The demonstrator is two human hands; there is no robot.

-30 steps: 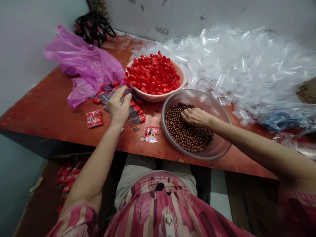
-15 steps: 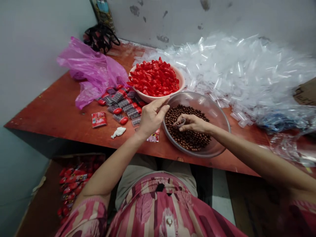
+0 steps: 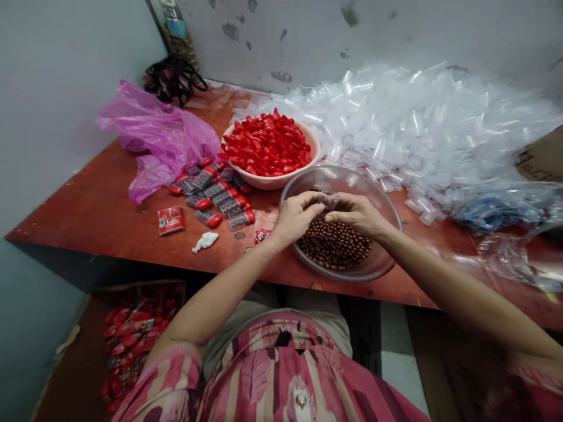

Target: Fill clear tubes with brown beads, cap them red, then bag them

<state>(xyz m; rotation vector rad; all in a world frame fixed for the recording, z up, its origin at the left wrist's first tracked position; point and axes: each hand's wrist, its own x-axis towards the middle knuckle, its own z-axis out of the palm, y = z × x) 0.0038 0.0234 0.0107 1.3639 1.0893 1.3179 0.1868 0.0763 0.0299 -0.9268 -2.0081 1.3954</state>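
Note:
A grey translucent bowl holds many small brown balls. Above the balls, my right hand grips a small clear container. My left hand meets it from the other side, fingertips closed at the same container, whose contents are too small to tell. Behind the bowl, a pink bowl is heaped with red plastic caps. Filled clear containers with red caps lie in a group to the left.
Empty clear containers form a large pile at the back right. On the left of the red table are a pink plastic bag, a red packet and a white scrap. A box of red items stands below.
My left hand has moved right and down from the bowl's rim to the container. My right hand has lifted the container slightly off the balls. The view has shifted a little.

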